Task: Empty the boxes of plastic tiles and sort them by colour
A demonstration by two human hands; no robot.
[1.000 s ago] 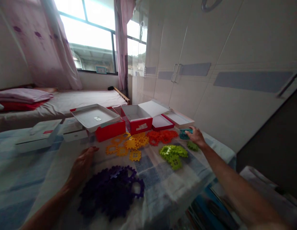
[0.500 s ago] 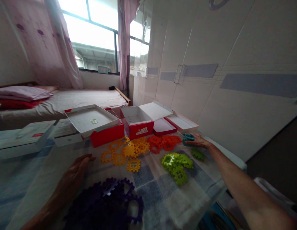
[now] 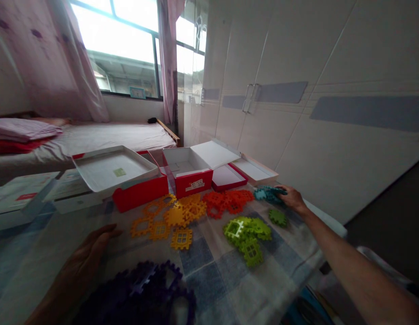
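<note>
At the far right of the table, my right hand [image 3: 293, 199] pinches the near edge of teal toothed building pieces [image 3: 270, 194]. My left hand [image 3: 89, 250] rests on the cloth at the left with fingers stretched out, holding nothing. Close by it lies a big pile of dark purple toothed pieces [image 3: 141, 293], cut off by the lower edge. Yellow pieces [image 3: 177, 215], some with window cut-outs, and red-orange pieces [image 3: 226, 202] lie along the middle. Lime green pieces [image 3: 248, 232] form a heap nearer me, and one darker green piece [image 3: 278, 218] sits below my right hand.
Behind the pieces stand an open red and white box [image 3: 192, 185], a red box [image 3: 141, 193] with a white tray-like lid [image 3: 111, 169] on it, and a shallow red-edged lid [image 3: 229, 176]. White boxes [image 3: 23, 198] stand left. A wardrobe [image 3: 280, 54] rises behind.
My right hand has drawn slightly right, and more of the teal pieces shows beside its fingers. The view has shifted a little; my left hand stays open on the cloth.
</note>
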